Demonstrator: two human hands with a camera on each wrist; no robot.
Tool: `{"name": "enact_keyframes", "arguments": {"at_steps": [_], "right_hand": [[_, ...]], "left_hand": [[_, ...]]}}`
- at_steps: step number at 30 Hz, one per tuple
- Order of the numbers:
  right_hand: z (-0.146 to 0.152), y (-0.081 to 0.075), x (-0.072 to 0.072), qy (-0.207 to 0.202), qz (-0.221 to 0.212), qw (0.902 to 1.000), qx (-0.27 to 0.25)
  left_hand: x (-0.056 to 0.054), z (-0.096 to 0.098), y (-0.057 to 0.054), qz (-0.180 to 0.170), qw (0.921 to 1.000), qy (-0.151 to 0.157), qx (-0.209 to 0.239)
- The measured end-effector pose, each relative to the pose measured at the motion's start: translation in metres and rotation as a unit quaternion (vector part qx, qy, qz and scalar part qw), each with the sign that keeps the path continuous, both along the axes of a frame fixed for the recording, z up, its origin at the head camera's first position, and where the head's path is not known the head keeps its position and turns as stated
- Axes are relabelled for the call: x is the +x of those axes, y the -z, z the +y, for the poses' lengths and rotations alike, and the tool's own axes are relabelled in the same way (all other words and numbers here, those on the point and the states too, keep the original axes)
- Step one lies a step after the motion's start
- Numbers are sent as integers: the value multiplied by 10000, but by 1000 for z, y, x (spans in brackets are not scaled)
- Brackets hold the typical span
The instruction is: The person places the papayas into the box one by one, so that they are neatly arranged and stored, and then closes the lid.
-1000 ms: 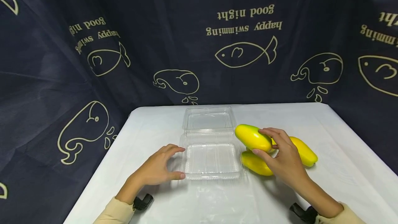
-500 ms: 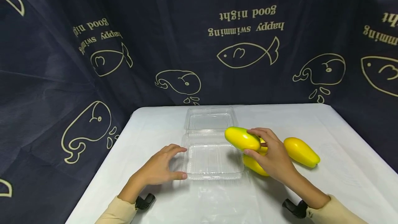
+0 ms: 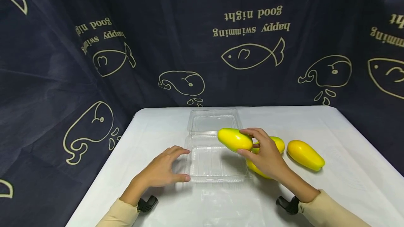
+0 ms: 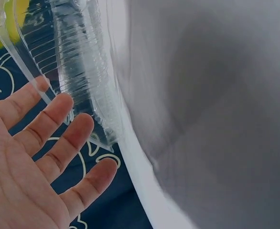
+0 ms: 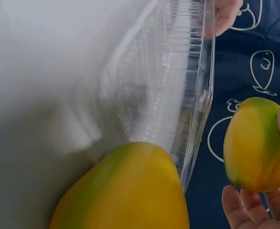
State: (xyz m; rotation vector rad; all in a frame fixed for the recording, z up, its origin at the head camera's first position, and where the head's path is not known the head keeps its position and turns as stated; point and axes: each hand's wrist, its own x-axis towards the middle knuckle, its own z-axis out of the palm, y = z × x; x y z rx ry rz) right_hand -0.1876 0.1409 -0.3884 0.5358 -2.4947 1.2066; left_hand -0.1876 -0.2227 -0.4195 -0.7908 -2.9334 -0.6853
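My right hand (image 3: 266, 153) holds a yellow-green papaya (image 3: 233, 139) by one end, between thumb and fingers. That papaya hangs over the right back part of a clear plastic clamshell box (image 3: 217, 178), whose lid (image 3: 214, 122) is folded back flat. In the right wrist view, the gripped papaya (image 5: 253, 148) shows beyond the box's side wall. My left hand (image 3: 159, 167) is beside the box's left side with thumb and fingers spread. Its fingertips (image 4: 63, 102) overlap the box rim in the left wrist view, and it holds nothing.
Right of the box lie more papayas: one far right (image 3: 305, 155), one behind my right hand (image 3: 278, 143) and one close by the box's right side (image 3: 257, 169), partly hidden. A white cloth covers the table (image 3: 221, 209). A dark printed curtain (image 3: 202, 38) hangs behind.
My right hand has moved left with the papaya, from beside the box to over it. The two papayas behind it show more fully. My left hand stays at the box's left side.
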Motion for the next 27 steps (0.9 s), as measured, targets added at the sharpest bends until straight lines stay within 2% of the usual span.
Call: {"name": "enact_keyframes", "arguments": {"at_steps": [8,15,27], "right_hand": [[-18,-3,-12,-396,-384,9984,-75],[-34,4,-24,-682,-527,9961,-193],[-51,13,-29,-755,-1122,9900,-408]], "left_hand": [[0,1,-1,-38,10000,1,27],[1,-1,1,-113,9999,-82,19],[1,0,-1,-95,9999,-111,-2]]}}
